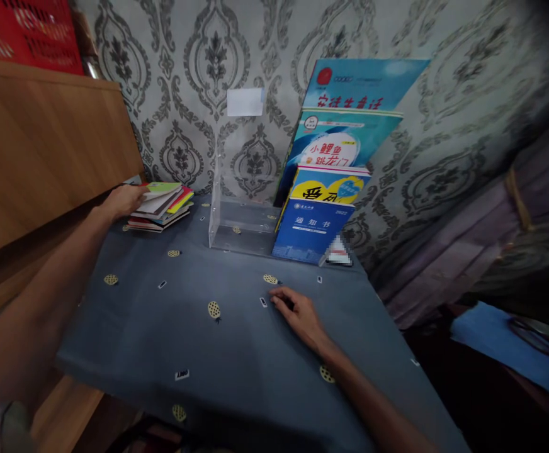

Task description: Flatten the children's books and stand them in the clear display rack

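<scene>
My left hand [124, 200] reaches to the far left and rests on a stack of thin colourful books [164, 205] lying at the table's back left; its fingers curl over the top book's edge. My right hand [298, 313] lies flat, palm down, on the blue-grey patterned tablecloth [208, 352] near the middle, fingers stretched out and holding nothing. Behind it stands a clear acrylic rack [237, 220] against the wall. Several blue booklets [324, 189] stand tiered in the rack's right half; its left half holds nothing.
A wooden cabinet [43, 145] flanks the table on the left, with a red crate [24, 31] on top. Patterned wallpaper with a white label [245, 102] lies behind. Curtain folds [492, 220] and a blue cloth [505, 349] sit to the right.
</scene>
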A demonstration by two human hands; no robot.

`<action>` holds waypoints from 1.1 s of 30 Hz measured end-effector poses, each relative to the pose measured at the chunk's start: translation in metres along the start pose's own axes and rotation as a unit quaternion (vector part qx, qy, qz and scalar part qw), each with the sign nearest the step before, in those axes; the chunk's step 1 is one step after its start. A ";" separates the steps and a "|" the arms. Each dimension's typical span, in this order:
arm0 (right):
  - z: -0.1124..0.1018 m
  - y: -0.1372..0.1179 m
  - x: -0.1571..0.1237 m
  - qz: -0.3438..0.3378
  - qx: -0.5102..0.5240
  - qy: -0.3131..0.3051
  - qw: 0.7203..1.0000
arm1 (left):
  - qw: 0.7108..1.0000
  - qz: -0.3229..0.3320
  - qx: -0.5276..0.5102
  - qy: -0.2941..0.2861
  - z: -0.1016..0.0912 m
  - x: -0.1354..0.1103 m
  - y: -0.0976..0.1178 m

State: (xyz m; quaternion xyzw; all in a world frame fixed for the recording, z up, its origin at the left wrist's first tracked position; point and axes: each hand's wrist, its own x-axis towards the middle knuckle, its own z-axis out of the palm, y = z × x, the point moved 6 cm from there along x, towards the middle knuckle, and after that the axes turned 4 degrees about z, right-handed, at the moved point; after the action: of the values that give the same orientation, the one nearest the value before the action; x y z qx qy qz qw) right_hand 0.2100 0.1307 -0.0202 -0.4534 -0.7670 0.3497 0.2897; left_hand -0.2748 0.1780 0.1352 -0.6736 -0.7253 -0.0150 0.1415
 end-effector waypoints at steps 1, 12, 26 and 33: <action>0.000 -0.001 0.000 0.000 0.000 -0.001 1.000 | 1.000 -0.013 0.016 -0.013 -0.004 -0.004 -0.001; 0.000 0.000 0.001 0.012 -0.009 -0.002 1.000 | 0.992 -0.114 0.054 0.010 -0.017 -0.002 0.019; 0.000 0.001 0.002 0.017 -0.015 0.005 1.000 | 0.993 -0.101 0.047 0.040 -0.019 -0.056 0.037; 0.000 0.000 0.001 0.020 -0.016 0.010 1.000 | 0.997 -0.037 0.000 0.061 0.026 -0.069 0.027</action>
State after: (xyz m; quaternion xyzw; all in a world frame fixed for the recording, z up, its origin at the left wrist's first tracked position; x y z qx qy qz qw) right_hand 0.2096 0.1321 -0.0198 -0.4768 -0.7604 0.3385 0.2826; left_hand -0.2494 0.1186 0.0896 -0.6443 -0.7396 -0.0611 0.1846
